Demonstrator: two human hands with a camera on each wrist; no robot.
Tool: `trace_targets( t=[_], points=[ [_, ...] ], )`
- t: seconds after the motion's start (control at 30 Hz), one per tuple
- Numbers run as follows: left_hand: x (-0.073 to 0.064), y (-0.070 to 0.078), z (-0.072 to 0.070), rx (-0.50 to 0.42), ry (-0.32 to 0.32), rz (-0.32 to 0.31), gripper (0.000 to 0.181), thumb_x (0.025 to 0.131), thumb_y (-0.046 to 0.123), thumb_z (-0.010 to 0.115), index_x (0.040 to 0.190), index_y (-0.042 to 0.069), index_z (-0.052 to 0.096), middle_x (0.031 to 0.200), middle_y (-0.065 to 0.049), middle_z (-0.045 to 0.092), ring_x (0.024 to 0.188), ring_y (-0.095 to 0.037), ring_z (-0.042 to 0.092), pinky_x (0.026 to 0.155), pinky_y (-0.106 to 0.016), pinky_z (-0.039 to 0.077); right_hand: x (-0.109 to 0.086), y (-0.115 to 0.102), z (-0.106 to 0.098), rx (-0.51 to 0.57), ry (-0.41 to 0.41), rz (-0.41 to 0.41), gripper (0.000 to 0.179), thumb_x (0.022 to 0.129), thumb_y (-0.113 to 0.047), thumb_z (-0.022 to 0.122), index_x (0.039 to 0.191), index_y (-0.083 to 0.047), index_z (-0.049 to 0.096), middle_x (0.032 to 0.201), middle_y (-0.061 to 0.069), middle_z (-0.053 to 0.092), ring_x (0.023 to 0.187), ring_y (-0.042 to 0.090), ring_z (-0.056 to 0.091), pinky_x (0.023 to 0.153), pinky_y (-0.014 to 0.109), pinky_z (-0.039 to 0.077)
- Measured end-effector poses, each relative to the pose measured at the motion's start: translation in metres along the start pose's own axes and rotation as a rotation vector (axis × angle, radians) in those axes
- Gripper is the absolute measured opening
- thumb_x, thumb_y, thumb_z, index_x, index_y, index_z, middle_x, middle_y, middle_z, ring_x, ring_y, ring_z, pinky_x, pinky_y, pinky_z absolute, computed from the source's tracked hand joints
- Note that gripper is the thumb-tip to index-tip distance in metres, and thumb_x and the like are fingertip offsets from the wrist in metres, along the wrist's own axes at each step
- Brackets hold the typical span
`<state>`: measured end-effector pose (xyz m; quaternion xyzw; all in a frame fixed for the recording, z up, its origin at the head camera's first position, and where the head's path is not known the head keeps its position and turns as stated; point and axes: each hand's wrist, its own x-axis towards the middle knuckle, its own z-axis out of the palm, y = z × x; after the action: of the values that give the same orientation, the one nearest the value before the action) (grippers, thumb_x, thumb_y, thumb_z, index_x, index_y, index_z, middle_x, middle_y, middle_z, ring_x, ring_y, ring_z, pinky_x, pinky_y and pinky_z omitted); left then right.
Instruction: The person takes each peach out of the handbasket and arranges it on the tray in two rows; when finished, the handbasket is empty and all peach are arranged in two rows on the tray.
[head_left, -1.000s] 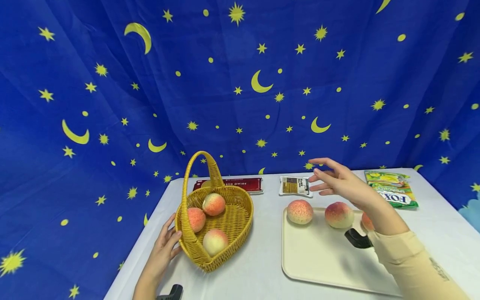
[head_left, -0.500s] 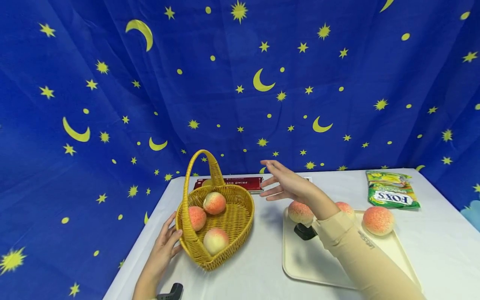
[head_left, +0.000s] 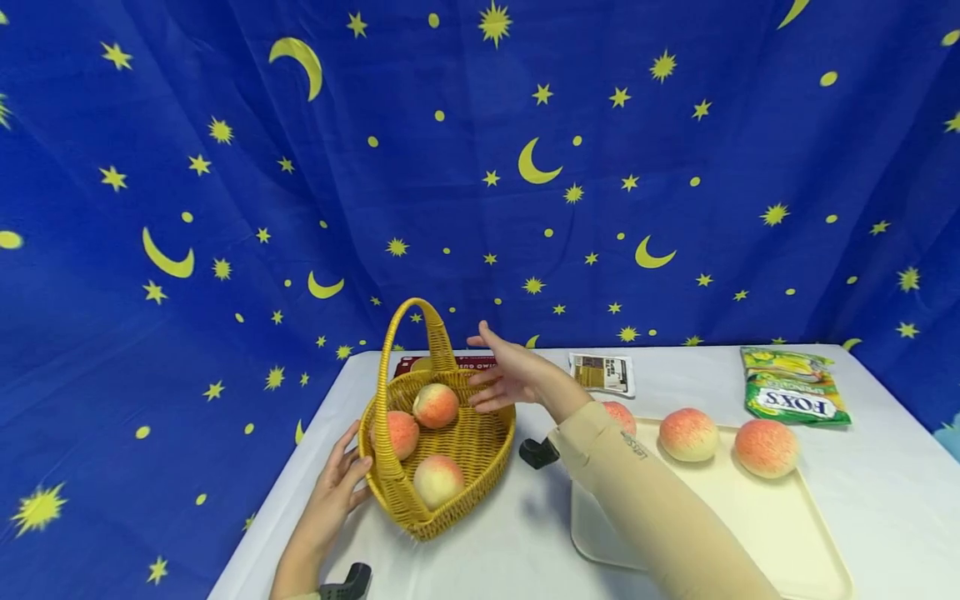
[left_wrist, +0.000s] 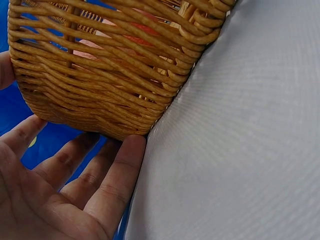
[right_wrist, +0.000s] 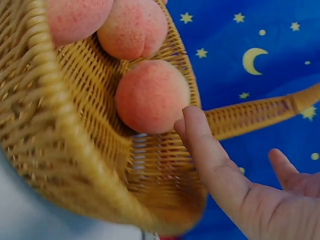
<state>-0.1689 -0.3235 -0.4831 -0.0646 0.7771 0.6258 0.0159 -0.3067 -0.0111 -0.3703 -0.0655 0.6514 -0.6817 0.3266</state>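
A yellow wicker basket (head_left: 483, 437) with a tall handle holds three peaches, among them a pale one (head_left: 438, 481) near its front tip. My left hand (head_left: 333, 492) rests against the basket's left side; in the left wrist view its fairly straight fingers (left_wrist: 112, 185) touch the weave low down by the table. Over the basket's right rim reaches my right hand (head_left: 513, 379), fingers spread and holding nothing. The right wrist view shows its fingertips close to a red-blushed peach (right_wrist: 152, 97) inside the basket.
On the right, a cream tray (head_left: 750, 533) bears three more peaches, one partly hidden by the right sleeve (head_left: 637, 492). Behind stand a green FOX'S bag (head_left: 797, 387), a small packet (head_left: 602, 374) and a red box (head_left: 476, 362). A starry blue curtain (head_left: 450, 192) hangs at the back.
My right hand has moved left from above the tray to the basket's right rim, uncovering the peaches on the tray's right. The left hand stays at the basket.
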Motion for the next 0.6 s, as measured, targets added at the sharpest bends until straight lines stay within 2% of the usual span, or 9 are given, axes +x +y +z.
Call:
trace_targets(
  t=[0.2,0.4,0.5,0.6],
  points=[
    [0.001,0.001,0.0,-0.011,-0.004,-0.007,0.076,0.112,0.041,0.056,0.174,0.031,0.013,0.174,-0.023,0.029,0.154,-0.041,0.042,0.112,-0.053,0.057,0.021,0.006,0.017,0.086,0.053,0.041,0.078,0.106,-0.078,0.022,0.17,-0.035,0.028,0.164,0.038,0.037,0.138,0.062,0.053,0.11,0.069,0.053],
    [0.001,0.002,-0.001,-0.021,-0.004,-0.003,0.076,0.112,0.04,0.058,0.174,0.032,0.015,0.175,-0.022,0.028,0.155,-0.043,0.04,0.114,-0.056,0.055,0.035,0.015,0.033,0.061,0.063,0.073,0.082,0.104,-0.081,0.026,0.172,-0.036,0.022,0.164,0.038,0.034,0.138,0.065,0.051,0.108,0.071,0.053],
    [0.0,0.001,-0.001,-0.019,-0.008,0.008,0.075,0.113,0.038,0.056,0.174,0.03,0.014,0.174,-0.023,0.029,0.155,-0.044,0.04,0.112,-0.054,0.057,0.038,0.023,0.036,0.05,0.072,0.082,0.079,0.106,-0.077,0.032,0.172,-0.036,0.016,0.164,0.04,0.033,0.137,0.068,0.049,0.109,0.073,0.051],
    [0.0,0.002,-0.001,-0.018,-0.01,0.013,0.075,0.113,0.038,0.056,0.174,0.03,0.013,0.173,-0.025,0.03,0.154,-0.045,0.041,0.111,-0.052,0.058,0.041,0.031,0.037,0.05,0.089,0.081,0.074,0.109,-0.068,0.039,0.171,-0.034,0.016,0.161,0.043,0.034,0.134,0.069,0.051,0.108,0.074,0.051]
  ],
)
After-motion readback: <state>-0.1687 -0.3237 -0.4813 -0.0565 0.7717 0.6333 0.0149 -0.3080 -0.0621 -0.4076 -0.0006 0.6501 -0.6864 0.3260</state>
